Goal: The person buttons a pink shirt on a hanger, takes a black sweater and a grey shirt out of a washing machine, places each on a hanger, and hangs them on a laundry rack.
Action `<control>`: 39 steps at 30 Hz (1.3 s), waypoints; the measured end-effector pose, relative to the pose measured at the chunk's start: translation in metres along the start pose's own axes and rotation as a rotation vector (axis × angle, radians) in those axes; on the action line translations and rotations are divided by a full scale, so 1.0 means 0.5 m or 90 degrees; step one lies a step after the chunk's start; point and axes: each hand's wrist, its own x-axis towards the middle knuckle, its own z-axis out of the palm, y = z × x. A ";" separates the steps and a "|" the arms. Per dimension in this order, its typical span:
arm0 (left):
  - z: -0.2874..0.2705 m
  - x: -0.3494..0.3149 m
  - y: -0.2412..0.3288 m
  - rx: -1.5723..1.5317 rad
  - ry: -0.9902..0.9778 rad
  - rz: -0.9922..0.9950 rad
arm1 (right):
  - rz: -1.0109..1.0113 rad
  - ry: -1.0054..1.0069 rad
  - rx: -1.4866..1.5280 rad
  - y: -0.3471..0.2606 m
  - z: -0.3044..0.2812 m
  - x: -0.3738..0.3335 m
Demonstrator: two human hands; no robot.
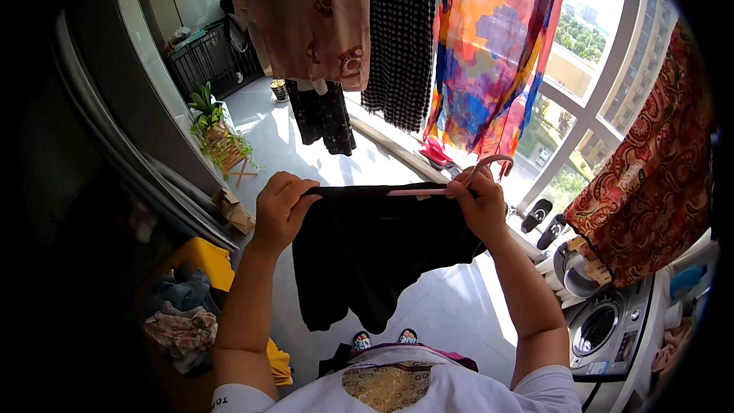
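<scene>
A black garment [375,252], which looks like a pair of shorts, hangs stretched by its waistband between my two hands. My left hand [281,205] pinches the left end of the waistband between thumb and fingers. At the other end, my right hand [480,200] is closed on the waistband together with a pink clothes hanger [419,192]. The hanger's bar lies along the top edge of the waistband, and its curved hook sticks up above my right hand. Part of the bar is hidden by the cloth and my fingers.
Overhead hang a pink printed garment [306,23], a black-and-white checked cloth [401,46] and a colourful scarf [493,38]. A red patterned cloth [650,160] hangs right, above a washing machine [612,329]. At left stand a yellow basket [210,260] with laundry and a potted plant [205,103].
</scene>
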 end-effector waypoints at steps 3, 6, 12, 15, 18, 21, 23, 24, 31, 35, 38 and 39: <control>0.005 -0.024 0.001 -0.038 -0.018 -0.031 | 0.130 -0.003 0.189 0.011 -0.001 -0.008; 0.007 -0.041 0.010 -0.090 -0.038 -0.089 | 0.139 -0.007 0.162 0.002 -0.001 -0.012; 0.004 -0.068 -0.006 -0.070 -0.061 -0.069 | 0.007 -0.075 0.023 -0.038 -0.017 -0.003; 0.009 -0.070 -0.009 -0.120 -0.104 -0.111 | 0.005 -0.104 0.024 -0.045 -0.022 -0.003; 0.026 -0.083 -0.002 -0.148 -0.098 -0.140 | 0.018 -0.138 0.036 -0.037 -0.021 -0.006; 0.052 -0.075 0.003 -0.202 -0.109 -0.116 | -0.023 -0.171 0.023 -0.025 -0.020 -0.010; 0.061 -0.072 0.004 -0.204 -0.131 -0.135 | -0.063 -0.175 0.009 -0.017 -0.016 -0.015; 0.062 -0.071 -0.001 -0.201 -0.143 -0.145 | -0.053 -0.176 0.001 -0.017 -0.019 -0.018; 0.087 -0.025 0.046 -0.127 -0.231 -0.157 | -0.030 -0.169 0.011 -0.030 0.002 -0.024; 0.169 -0.048 0.060 -0.087 -0.224 -0.114 | -0.069 -0.155 -0.034 -0.025 0.028 -0.018; 0.166 -0.041 0.048 -0.046 -0.132 -0.075 | -0.013 -0.217 -0.002 -0.039 -0.014 0.001; 0.154 -0.033 0.042 -0.043 -0.113 -0.071 | 0.015 -0.198 0.011 -0.040 -0.040 0.011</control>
